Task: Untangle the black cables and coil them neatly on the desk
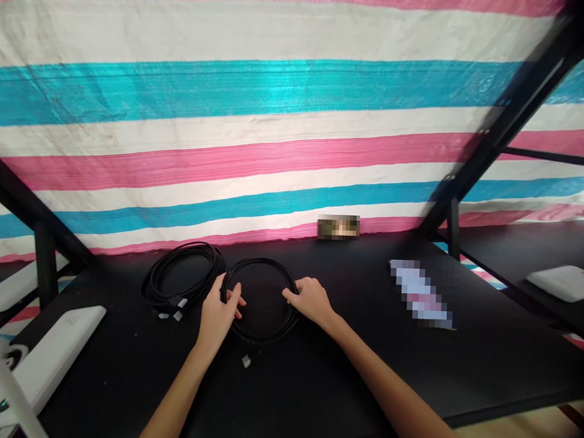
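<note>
In the middle of the black table lies a round coil of black cable [261, 338], with a light-coloured plug [247, 361] sticking out at its near side. My left hand [220, 315] grips the coil's left side, thumb on the inner edge and fingers partly hidden by the cable. On the opposite side, my right hand [313, 298] pinches the coil between thumb and fingers. A second coil of black cable [152, 275] rests just beyond my left hand, its pale plugs [177, 316] lying at its near edge.
A long white box-shaped device [62, 351] sits at the left, beside white cables [2, 375]. A blurred flat object [421, 294] lies on the table [358, 374] at the right. Black metal frame bars [496, 137] rise at both sides, and a striped tarp [256, 135] hangs behind.
</note>
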Demonstrator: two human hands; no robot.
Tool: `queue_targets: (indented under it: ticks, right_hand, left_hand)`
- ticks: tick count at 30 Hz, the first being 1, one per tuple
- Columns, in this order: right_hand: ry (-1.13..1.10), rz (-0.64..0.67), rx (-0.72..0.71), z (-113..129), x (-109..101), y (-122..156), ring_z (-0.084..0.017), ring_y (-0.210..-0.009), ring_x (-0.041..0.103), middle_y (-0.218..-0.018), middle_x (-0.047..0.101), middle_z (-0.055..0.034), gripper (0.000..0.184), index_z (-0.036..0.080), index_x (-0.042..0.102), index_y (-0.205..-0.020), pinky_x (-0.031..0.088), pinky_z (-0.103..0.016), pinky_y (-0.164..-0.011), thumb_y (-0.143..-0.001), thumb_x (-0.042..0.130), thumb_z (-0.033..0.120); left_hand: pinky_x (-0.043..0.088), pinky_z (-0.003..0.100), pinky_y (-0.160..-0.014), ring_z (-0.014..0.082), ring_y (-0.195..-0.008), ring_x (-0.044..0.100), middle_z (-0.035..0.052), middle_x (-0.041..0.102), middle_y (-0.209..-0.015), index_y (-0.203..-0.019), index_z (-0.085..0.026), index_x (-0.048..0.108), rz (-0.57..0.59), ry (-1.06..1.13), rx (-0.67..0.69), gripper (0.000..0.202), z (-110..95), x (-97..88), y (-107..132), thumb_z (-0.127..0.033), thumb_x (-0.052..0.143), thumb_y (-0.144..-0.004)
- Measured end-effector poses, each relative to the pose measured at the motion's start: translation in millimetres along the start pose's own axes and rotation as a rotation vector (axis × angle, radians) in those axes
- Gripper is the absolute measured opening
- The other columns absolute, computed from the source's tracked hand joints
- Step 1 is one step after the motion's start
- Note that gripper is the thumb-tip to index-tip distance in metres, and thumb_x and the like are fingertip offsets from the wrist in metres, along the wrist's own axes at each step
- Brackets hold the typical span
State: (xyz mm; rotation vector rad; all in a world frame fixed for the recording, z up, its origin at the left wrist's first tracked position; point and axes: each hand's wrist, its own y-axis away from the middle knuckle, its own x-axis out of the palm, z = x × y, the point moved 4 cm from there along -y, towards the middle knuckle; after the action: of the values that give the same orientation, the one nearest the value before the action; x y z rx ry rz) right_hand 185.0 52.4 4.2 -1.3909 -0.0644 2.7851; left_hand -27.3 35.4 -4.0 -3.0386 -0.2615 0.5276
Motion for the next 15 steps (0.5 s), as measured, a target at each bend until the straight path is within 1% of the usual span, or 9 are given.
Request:
queue_targets:
  ticks: [3,5,7,9,11,13,15]
  right_hand:
    - [0.011,-0.012,-0.013,2.2,-1.0,1.1,-0.014,-0.052,0.054,-0.049,0.057,-0.0013,0.031,0.019,0.06,-0.048,0.028,-0.024,-0.049,-0.074,0.056,0.035]
    - [0.007,-0.009,-0.002,3.3,-2.0,1.9,-0.016,-0.055,0.056,-0.053,0.06,-0.0023,0.03,0.02,0.062,-0.051,0.029,-0.024,-0.05,-0.074,0.056,0.038]
    - [-0.012,-0.008,0.001,4.0,-3.2,2.2,-0.017,-0.059,0.058,-0.058,0.064,-0.0026,0.026,0.02,0.065,-0.057,0.031,-0.024,-0.051,-0.075,0.056,0.037]
    - [-0.047,-0.015,-0.014,3.9,-4.1,2.1,-0.017,-0.062,0.061,-0.062,0.066,-0.0016,0.02,0.022,0.068,-0.066,0.034,-0.023,-0.053,-0.076,0.055,0.034]
    - [-0.093,-0.016,-0.04,2.7,-3.5,1.8,-0.016,-0.064,0.062,-0.068,0.068,0.0001,0.016,0.024,0.069,-0.08,0.037,-0.022,-0.056,-0.076,0.055,0.031]
    - [-0.126,-0.015,-0.076,1.4,-1.7,1.6,-0.015,-0.064,0.063,-0.075,0.07,0.0013,0.02,0.026,0.067,-0.092,0.04,-0.023,-0.06,-0.076,0.057,0.029]
    - [-0.145,-0.003,-0.132,1.6,1.2,2.1,-0.015,-0.066,0.064,-0.081,0.071,0.0014,0.026,0.027,0.065,-0.101,0.043,-0.024,-0.064,-0.076,0.058,0.029]
  left_hand:
    - [0.041,0.022,-0.042,0.0124,-0.038,0.055,-0.0029,0.06,-0.056,-0.11,-0.017,0.053,-0.005,0.003,0.018,0.044,-1.1,-4.1,-2.8,-0.048,0.05,-0.079]
    - [0.041,0.022,-0.043,0.0132,-0.037,0.054,-0.0044,0.056,-0.049,-0.109,-0.017,0.057,-0.016,-0.019,0.028,0.043,-1.4,-6.3,-4.1,-0.047,0.05,-0.079]
    - [0.04,0.023,-0.044,0.0144,-0.035,0.053,-0.0062,0.05,-0.04,-0.108,-0.016,0.059,-0.008,-0.065,0.035,0.042,-1.2,-6.2,-4.4,-0.045,0.05,-0.08]
    - [0.04,0.023,-0.044,0.0152,-0.034,0.053,-0.0068,0.048,-0.038,-0.108,-0.016,0.061,0.021,-0.115,0.035,0.04,-0.3,-3.2,-3.4,-0.043,0.049,-0.08]
    - [0.04,0.024,-0.043,0.0145,-0.033,0.052,-0.0052,0.054,-0.044,-0.108,-0.017,0.062,0.066,-0.148,0.028,0.039,0.7,2.6,-0.8,-0.041,0.048,-0.081]
    - [0.041,0.024,-0.043,0.0137,-0.034,0.053,-0.0029,0.059,-0.051,-0.105,-0.018,0.064,0.104,-0.174,0.025,0.037,0.7,9.3,3.4,-0.04,0.048,-0.08]
    - [0.041,0.024,-0.044,0.0138,-0.038,0.054,-0.0011,0.061,-0.055,-0.1,-0.019,0.067,0.138,-0.197,0.043,0.033,-1.3,15.7,8.5,-0.037,0.049,-0.08]
